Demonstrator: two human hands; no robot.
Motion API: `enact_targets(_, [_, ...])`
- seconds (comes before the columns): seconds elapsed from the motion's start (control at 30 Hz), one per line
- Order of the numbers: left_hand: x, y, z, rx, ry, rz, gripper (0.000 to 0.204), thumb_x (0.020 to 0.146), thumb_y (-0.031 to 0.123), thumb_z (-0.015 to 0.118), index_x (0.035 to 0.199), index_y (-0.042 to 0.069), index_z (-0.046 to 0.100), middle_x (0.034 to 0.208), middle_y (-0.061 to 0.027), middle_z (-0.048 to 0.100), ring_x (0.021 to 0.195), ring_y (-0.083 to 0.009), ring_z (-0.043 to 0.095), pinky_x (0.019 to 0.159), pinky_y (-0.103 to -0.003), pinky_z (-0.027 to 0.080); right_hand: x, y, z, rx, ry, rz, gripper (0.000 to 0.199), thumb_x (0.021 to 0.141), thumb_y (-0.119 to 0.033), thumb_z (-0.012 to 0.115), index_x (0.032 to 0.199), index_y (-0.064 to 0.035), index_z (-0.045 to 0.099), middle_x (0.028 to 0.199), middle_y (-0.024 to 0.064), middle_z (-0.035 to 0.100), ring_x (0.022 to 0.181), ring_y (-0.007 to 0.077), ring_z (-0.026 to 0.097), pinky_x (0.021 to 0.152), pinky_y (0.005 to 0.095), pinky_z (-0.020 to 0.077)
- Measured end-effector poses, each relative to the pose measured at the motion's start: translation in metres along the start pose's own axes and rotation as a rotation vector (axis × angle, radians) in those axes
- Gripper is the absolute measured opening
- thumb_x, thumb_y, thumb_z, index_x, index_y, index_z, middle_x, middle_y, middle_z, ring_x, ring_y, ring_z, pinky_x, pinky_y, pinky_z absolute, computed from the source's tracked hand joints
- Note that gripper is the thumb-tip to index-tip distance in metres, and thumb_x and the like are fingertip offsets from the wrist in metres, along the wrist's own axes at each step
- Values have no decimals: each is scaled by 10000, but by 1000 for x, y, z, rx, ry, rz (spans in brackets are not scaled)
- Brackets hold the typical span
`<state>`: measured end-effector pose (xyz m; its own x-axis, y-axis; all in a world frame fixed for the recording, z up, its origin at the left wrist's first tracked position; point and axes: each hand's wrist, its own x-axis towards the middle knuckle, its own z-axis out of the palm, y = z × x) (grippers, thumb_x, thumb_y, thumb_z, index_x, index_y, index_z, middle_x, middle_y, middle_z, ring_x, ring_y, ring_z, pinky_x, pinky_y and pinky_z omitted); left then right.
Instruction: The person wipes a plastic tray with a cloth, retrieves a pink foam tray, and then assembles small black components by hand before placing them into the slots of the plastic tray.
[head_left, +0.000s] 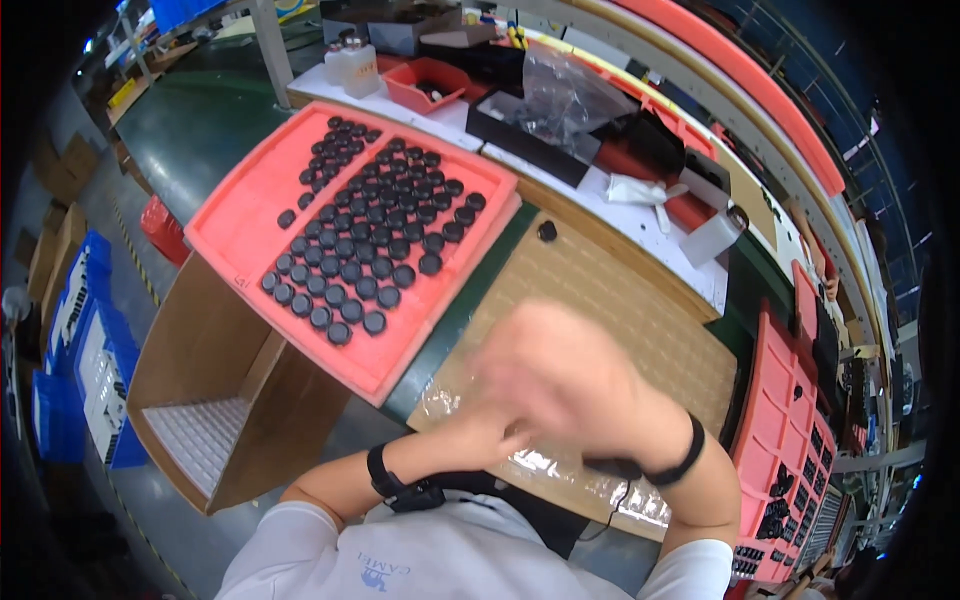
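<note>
My right hand (560, 365) is smeared by motion and hangs over the near part of a brown, gridded sheet (600, 270) under clear plastic. Close beside and partly behind it is my left hand (487, 430). Its fingers are mostly covered, so whatever either hand holds does not show. Near the sheet's far left corner lies one small black round part (546, 231). To the left, a red divided tray (250, 200) carries many black round knob-like parts (370, 225), crowded in its right section and sparser in the left.
An open cardboard box (270, 400) stands below the red tray. Behind the sheet, a white shelf holds a red bin (425, 85), a black box (530, 135), a clear bag (575, 100) and white bottles (715, 235). Another red tray (765, 420) of black parts stands at right.
</note>
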<state>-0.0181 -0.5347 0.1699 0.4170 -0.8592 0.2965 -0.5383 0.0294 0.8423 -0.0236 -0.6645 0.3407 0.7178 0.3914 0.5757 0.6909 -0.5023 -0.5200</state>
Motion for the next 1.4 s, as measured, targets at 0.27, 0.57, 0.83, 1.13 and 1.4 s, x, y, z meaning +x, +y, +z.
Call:
enact_targets(0.27, [1, 24, -12, 0, 107, 3, 185, 767, 38, 645, 949, 25, 611, 987, -122, 594, 938, -279, 570, 822, -348, 457, -14, -111, -10, 252, -133, -237, 144, 712, -119, 644, 835, -49, 669, 785, 81, 629, 601, 216, 554, 505, 308, 408])
enact_targets(0.57, [-32, 22, -113, 655, 590, 15, 110, 758, 64, 652, 854, 23, 616, 861, -126, 606, 842, -296, 581, 760, -369, 466, -76, -123, -46, 333, 1, -315, 153, 711, -98, 691, 852, -39, 675, 846, 87, 615, 682, 202, 552, 567, 307, 430])
enact_targets(0.83, [-24, -4, -126, 1055, 444, -281, 166, 791, 102, 633, 915, -4, 606, 962, -158, 566, 931, -339, 542, 809, -399, 444, -169, -108, -19, -53, 161, 236, 285, 661, 21, 600, 930, -48, 669, 701, 48, 599, 577, 201, 560, 519, 300, 411])
enact_targets(1.13, [-32, 1, -135, 706, 386, -407, 136, 818, 28, 611, 923, -18, 539, 839, -117, 525, 782, -231, 510, 724, -301, 416, -272, -140, -59, -480, 274, 729, 319, 724, 55, 524, 1001, -44, 646, 743, 63, 613, 619, 232, 577, 584, 333, 443])
enact_targets(1.4, [-23, -9, -115, 774, 460, -41, 149, 867, 37, 570, 1005, -8, 536, 871, -62, 552, 776, -156, 509, 698, -263, 414, -392, -175, -128, -613, 581, 1489, 193, 872, -79, 552, 1029, 19, 608, 857, 70, 633, 727, 126, 596, 657, 246, 472])
